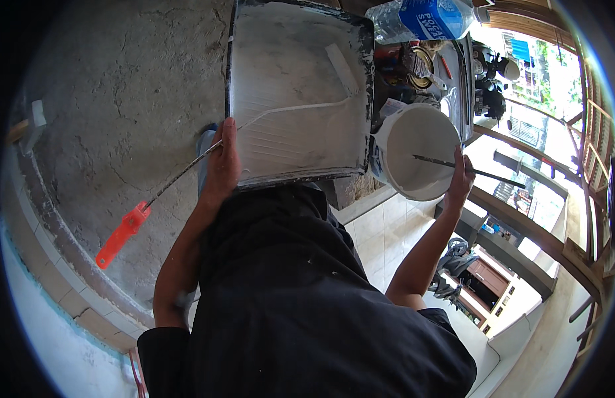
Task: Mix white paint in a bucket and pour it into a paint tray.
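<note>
A black paint tray (301,178) coated with white paint lies in front of me. My left hand (224,162) is closed on its left edge near the front corner. A paint roller rests across the tray: its white roller head (342,69) lies inside at the far right, the wire rod passes over the edge by my left hand, and its orange handle (122,235) sticks out to the left. On the right, my right hand (458,178) grips the rim of a white bucket (387,162), tilted to show its pale inside. A dark stick (496,178) crosses that rim at my fingers.
Beyond the bucket, a plastic bottle with a blue label (423,20) lies near the tray's far right corner. An open paint can (421,66) and a brush (436,81) are beside it. Rough concrete floor (135,86) spreads left, bordered by a low tiled ledge (75,298).
</note>
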### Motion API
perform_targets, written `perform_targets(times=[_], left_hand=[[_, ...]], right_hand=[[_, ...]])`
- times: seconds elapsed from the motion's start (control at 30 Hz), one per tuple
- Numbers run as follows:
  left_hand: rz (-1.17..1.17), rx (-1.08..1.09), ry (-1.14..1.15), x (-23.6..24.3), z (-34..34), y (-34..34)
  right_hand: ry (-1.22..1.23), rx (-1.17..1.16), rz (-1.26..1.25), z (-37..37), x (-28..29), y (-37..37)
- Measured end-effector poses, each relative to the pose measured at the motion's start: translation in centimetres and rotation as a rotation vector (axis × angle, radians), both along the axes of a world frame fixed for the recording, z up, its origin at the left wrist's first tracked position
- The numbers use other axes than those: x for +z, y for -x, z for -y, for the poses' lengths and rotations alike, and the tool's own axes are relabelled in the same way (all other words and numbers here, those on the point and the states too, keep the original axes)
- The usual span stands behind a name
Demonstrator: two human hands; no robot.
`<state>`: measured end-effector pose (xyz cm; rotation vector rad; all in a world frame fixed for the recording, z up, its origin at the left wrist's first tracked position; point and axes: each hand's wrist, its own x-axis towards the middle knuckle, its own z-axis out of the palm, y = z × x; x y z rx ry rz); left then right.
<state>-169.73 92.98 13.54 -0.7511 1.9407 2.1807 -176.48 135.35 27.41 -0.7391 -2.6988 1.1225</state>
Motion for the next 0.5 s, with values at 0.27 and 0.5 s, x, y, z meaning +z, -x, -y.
perform_targets(times=[0.27,0.5], left_hand=[[0.024,0.021,-0.05,-1.1,-0.6,-0.1],[0.034,0.081,-0.051,-1.9,-1.1,-0.4]], right_hand=[[-0.006,-0.034,0.007,-1.2,-0.7,-0.4],[0.113,0.009,-0.088,0.1,-0.8,0.2]])
